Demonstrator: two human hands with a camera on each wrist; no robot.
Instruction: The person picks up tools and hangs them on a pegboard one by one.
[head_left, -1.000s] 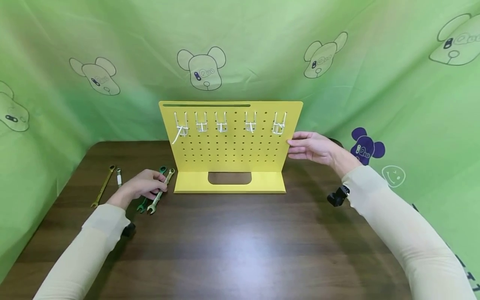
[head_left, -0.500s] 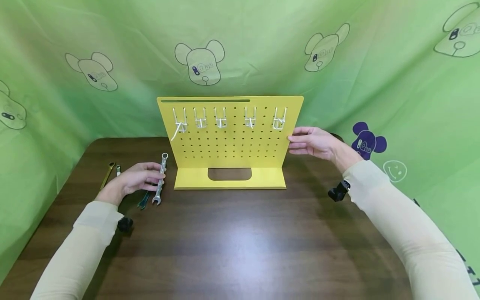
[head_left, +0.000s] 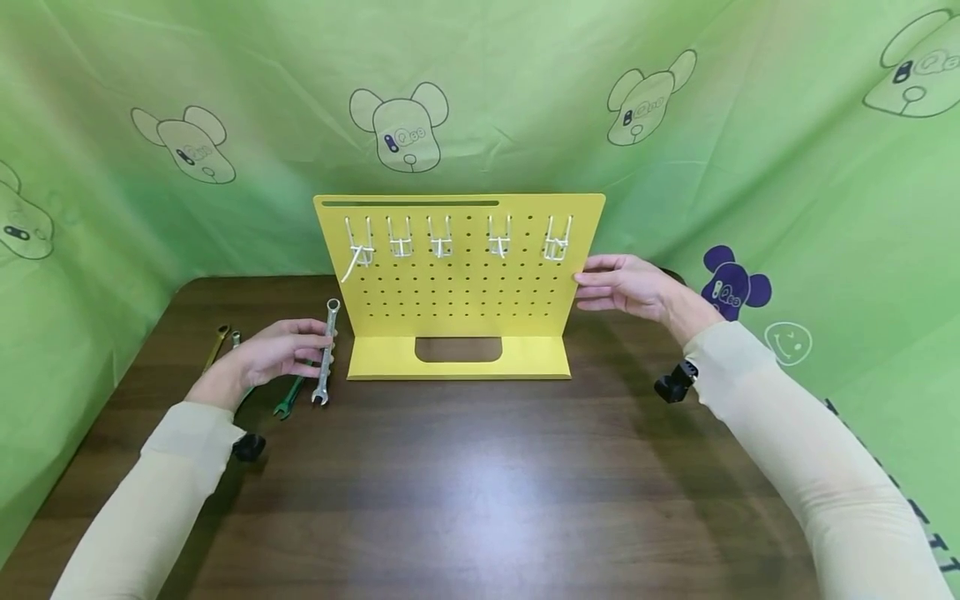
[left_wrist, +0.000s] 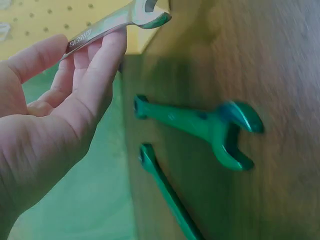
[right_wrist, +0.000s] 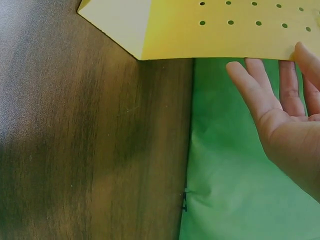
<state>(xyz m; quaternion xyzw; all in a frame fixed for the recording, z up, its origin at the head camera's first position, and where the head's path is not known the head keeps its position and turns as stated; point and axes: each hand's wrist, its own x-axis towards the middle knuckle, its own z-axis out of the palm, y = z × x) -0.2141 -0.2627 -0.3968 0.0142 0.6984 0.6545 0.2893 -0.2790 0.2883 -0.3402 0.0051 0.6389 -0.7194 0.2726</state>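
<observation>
In the head view my left hand (head_left: pixel 281 354) pinches a silver combination wrench (head_left: pixel 327 358), thumb on one side and fingers on the other. The wrench stands near upright, its ring end up and its open end down, just left of the yellow pegboard (head_left: pixel 450 300). Its open end (left_wrist: pixel 149 12) shows at the top of the left wrist view. On the table below lies a green wrench (left_wrist: pixel 195 125). My right hand (head_left: pixel 630 287) holds the pegboard's right edge, thumb in front and fingers behind, also seen in the right wrist view.
Several white wire hooks (head_left: pixel 440 242) hang along the board's upper part, the leftmost slanting. A gold wrench (head_left: pixel 217 343) and a slimmer wrench (head_left: pixel 237 337) lie left of my left hand, partly hidden. A green patterned curtain (head_left: pixel 510 100) backs the dark wooden table (head_left: pixel 480 483).
My left hand has lifted the silver wrench off the table beside the green one and turned it more upright, moving it slightly right. The right hand keeps its hold on the pegboard.
</observation>
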